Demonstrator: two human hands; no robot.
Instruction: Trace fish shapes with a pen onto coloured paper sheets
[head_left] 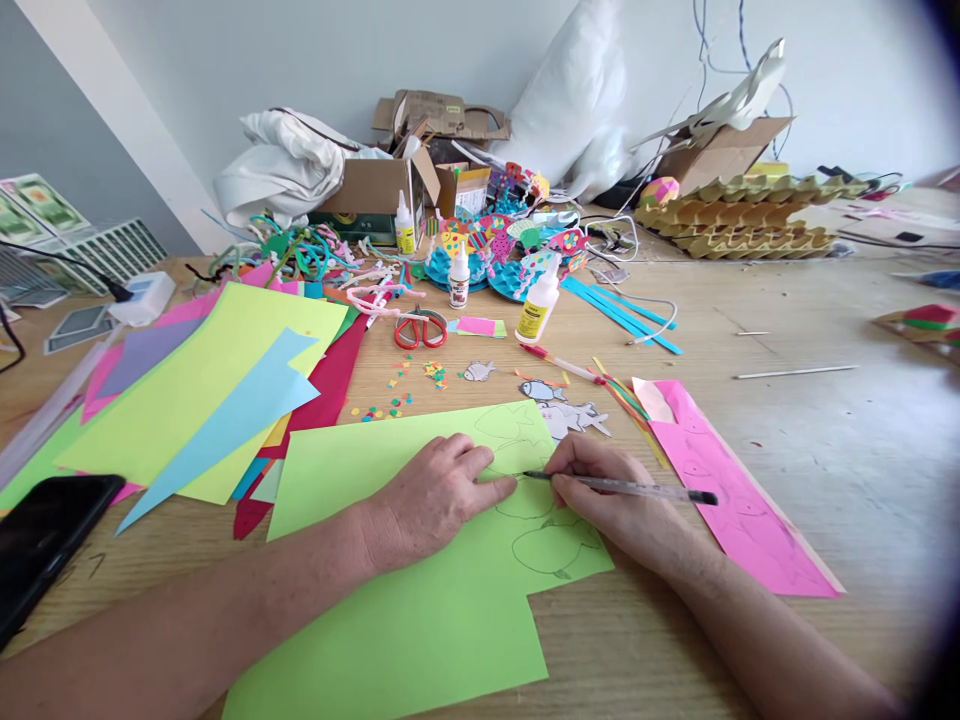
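A bright green sheet [330, 490] lies before me on top of another green sheet [420, 660]. Several fish outlines [550, 550] are drawn in dark line along its right side. My left hand [439, 492] rests on the sheet, holding nothing, with its index finger and thumb apart and pointing right. My right hand [611, 497] grips a clear pen [652, 487], whose tip touches the paper just right of my left fingers. Small cut-out paper fish [541, 390] lie just beyond the sheet's top edge.
Coloured papers [202, 390] and a black phone [56, 545] are at left. Red-handled scissors [420, 328], glue bottles [538, 305] and confetti [435, 373] lie ahead. Pink paper with drawn fish [739, 500] is at right. Cardboard boxes [375, 190] and egg trays [750, 215] stand behind.
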